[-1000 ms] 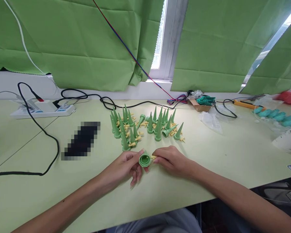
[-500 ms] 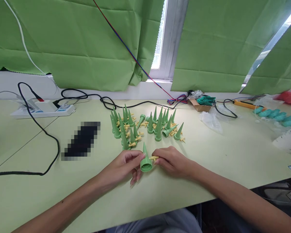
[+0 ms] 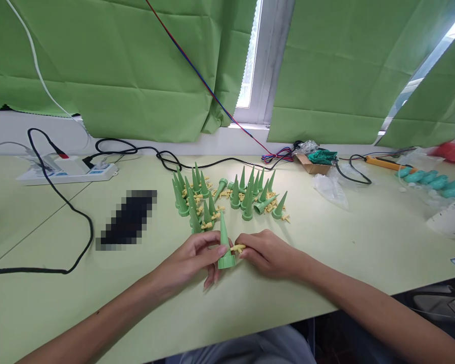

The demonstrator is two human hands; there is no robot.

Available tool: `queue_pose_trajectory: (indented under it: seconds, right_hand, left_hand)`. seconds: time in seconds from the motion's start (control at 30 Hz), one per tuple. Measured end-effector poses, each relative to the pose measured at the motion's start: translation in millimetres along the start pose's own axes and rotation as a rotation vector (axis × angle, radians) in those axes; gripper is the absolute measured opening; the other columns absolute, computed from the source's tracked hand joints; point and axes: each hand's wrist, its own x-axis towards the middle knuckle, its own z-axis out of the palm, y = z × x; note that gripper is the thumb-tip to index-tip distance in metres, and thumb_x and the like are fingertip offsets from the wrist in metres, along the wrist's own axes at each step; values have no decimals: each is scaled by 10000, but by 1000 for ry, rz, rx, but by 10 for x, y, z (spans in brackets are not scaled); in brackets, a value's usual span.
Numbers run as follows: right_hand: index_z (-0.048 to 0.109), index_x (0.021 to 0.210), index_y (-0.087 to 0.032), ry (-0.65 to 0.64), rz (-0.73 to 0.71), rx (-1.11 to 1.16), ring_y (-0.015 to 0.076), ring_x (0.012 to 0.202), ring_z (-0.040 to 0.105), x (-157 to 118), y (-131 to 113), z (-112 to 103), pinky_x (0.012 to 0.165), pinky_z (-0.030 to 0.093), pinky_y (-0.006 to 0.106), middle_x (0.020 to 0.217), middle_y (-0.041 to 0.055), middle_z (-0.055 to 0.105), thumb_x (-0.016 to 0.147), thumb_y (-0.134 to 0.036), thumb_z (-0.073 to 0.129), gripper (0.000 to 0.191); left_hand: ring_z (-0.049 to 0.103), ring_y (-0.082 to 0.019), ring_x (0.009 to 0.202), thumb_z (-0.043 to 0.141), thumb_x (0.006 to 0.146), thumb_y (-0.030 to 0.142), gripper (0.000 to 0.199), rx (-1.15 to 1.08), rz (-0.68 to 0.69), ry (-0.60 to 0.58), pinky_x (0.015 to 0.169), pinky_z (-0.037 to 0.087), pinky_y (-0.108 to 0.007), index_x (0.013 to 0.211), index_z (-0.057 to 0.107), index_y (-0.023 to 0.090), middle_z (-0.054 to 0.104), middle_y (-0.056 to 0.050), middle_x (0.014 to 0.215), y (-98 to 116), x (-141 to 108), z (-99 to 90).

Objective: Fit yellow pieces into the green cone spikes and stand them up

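My left hand (image 3: 202, 258) is closed around a green plastic plant watering spike (image 3: 225, 247), its cone pointing up and its wide threaded base downward. In the fingertips of my right hand (image 3: 263, 253) is a small yellow valve (image 3: 237, 248), whose inner end meets the side of the spike. Whether it is seated in the spike's hole I cannot tell. Just beyond my hands stands a left group of green spikes (image 3: 192, 199), some with yellow valves on their sides. A right group of green spikes (image 3: 248, 199) stands among loose yellow valves (image 3: 225, 193).
A white power strip (image 3: 70, 171) and black cable (image 3: 87, 222) lie at the left, near a blurred dark object (image 3: 128, 221). At the back right are a cardboard box (image 3: 313, 164), a clear plastic bag (image 3: 330, 191) and several teal pieces (image 3: 428, 179). Green curtains (image 3: 136, 71) hang behind the table.
The spike has tipped more upright, so its open base no longer faces me. My right hand has moved slightly left with the valve, closer against the spike.
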Motion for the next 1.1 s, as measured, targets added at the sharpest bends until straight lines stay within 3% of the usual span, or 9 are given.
queue_pose_trajectory:
  seconds: [0.47,0.67,1.1]
  right_hand:
    - [520,918,-190,-7,-1,5,147,595,484,14,5,-2,593,296,244,690,4,555,1060,-453,278,384]
    - [518,920,-194,1,-7,13,138,569,458,5,-1,-10,580,279,239,670,-7,542,1061,-430,292,356]
    - [487,820,-197,-9,-47,-44,130,562,451,17,27,-4,576,283,245,644,-10,518,1073,-434,236,428]
  left_hand:
    - [533,-80,500,641,908,424,295,11,14,-22,454,447,-178,926,608,132,533,22,657,22,-24,11]
    - [506,-90,546,612,921,446,308,133,20,-23,481,414,-193,994,598,146,531,20,682,2,-39,23]
    - [462,-96,567,577,937,401,239,384,104,42,532,373,-213,923,602,164,526,25,669,36,-65,92]
